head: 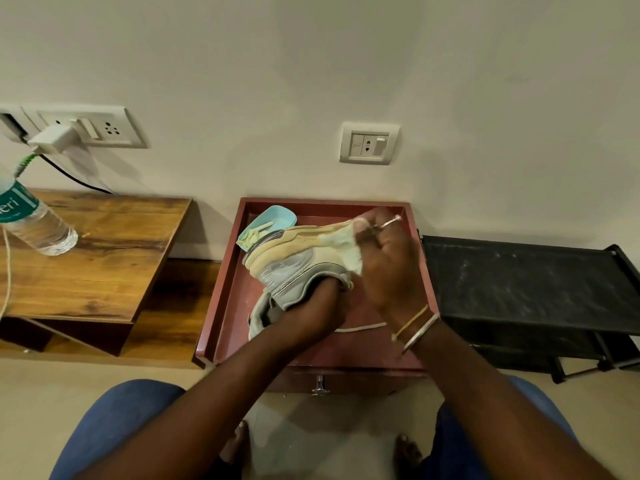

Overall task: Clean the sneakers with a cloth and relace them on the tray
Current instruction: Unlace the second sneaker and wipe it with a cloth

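A grey and tan sneaker (294, 261) is held up over the dark red tray (225, 289). My left hand (322, 306) is pushed inside the sneaker's opening, so its fingers are hidden. My right hand (388, 258) grips a pale yellow-green cloth (346, 244) and presses it against the sneaker's toe end. A second sneaker (259, 317) lies in the tray under my left wrist, mostly hidden. A white lace (360, 328) lies loose on the tray floor between my wrists.
A light blue dish (273, 220) with pale sticks sits at the tray's back left. A wooden side table (104, 258) with a water bottle (34, 223) stands left. A black rack (526, 282) stands right. My knees are below.
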